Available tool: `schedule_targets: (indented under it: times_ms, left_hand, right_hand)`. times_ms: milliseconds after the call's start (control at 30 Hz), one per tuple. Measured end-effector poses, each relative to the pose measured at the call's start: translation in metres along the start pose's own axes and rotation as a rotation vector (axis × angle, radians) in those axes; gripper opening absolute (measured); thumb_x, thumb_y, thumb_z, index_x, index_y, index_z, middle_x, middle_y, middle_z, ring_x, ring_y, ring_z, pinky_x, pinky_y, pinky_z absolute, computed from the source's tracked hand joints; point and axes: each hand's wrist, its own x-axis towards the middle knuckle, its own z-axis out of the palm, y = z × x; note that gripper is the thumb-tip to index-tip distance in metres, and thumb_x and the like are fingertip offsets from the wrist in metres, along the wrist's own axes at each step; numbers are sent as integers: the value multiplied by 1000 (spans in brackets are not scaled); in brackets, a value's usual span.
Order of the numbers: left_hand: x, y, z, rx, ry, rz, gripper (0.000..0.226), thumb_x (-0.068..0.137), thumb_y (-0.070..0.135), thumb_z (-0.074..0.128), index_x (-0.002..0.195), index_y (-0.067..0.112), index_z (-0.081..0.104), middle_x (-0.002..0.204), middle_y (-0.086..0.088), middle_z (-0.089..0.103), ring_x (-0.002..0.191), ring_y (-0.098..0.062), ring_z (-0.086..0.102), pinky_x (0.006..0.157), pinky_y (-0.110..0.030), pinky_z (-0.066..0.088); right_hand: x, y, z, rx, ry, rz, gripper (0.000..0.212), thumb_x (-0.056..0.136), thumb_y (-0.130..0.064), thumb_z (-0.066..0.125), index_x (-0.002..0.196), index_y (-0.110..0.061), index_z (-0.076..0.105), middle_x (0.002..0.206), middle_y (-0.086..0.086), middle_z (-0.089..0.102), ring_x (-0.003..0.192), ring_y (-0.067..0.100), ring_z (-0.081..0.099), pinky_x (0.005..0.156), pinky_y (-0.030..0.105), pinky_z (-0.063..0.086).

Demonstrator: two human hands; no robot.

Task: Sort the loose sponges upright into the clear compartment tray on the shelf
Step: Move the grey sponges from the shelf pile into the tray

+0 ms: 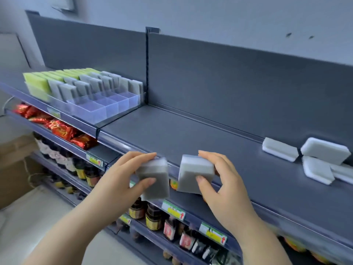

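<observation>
The left hand (122, 176) grips a darker grey sponge (154, 180), thumb on its near face and fingers over its top edge. The right hand (225, 188) pinches a lighter grey sponge (194, 175) the same way. Both hands hang in front of the shelf's front rail, near each other but apart, and the two sponges do not touch.

The clear compartment tray (91, 109) sits at the left end of the top shelf (191, 134), against a black divider. Green sponges (36, 83) stand upright in its leftmost lane, and grey sponges (68, 90) stand upright in the lanes beside them, towards the back.

At the far right of the shelf lie four loose white sponges (279, 149), flat or tilted, clustered together.

Lower shelves carry red foil packets (61, 129) and jars (152, 217).
</observation>
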Motion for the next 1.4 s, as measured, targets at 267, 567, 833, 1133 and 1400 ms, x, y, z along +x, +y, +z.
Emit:
schedule_targets:
  times_ms: [267,567,833,1133,1400]
  left_hand:
    - [-13,-52,-64,54,56,-6,50,82,20,67,123,40,47,115,34,40,103,24,36,79,5,28]
    - [46,-111,-101,105,67,-1,54,75,19,73,107,51,42,115,35,42,104,17,42,82,3,29]
    - [168,-176,-154,174,85,47,59,80,17,65,114,58,40,114,36,40,99,18,42,76,3,31]
    - [285,-230,-216,286,162,200,40,76,22,66,111,38,52,110,25,50,99,11,45,78,1,31]
    - [364,-291,-253,384,24,258,35,74,23,73,102,28,53,90,17,53,83,-5,46,67,-13,30]
  right_hand:
    - [25,-41,77,23,-10,-20,48,88,-9,57,115,-46,43,123,-24,43,115,-11,38,80,-2,34]
    - [100,-26,136,22,37,-30,39,84,-17,60,111,-42,48,116,-26,46,115,-3,44,88,2,33]
    - [237,-12,193,112,160,-57,35,85,-17,65,112,-33,51,111,-22,51,101,0,51,83,6,38]
    - [372,-23,207,12,154,-19,34,84,-18,62,102,-40,43,104,-21,47,95,-1,50,73,11,43]
    - [433,-34,247,-248,196,-13,32,83,-16,63,105,-32,47,103,-25,48,95,-4,46,74,-2,32]
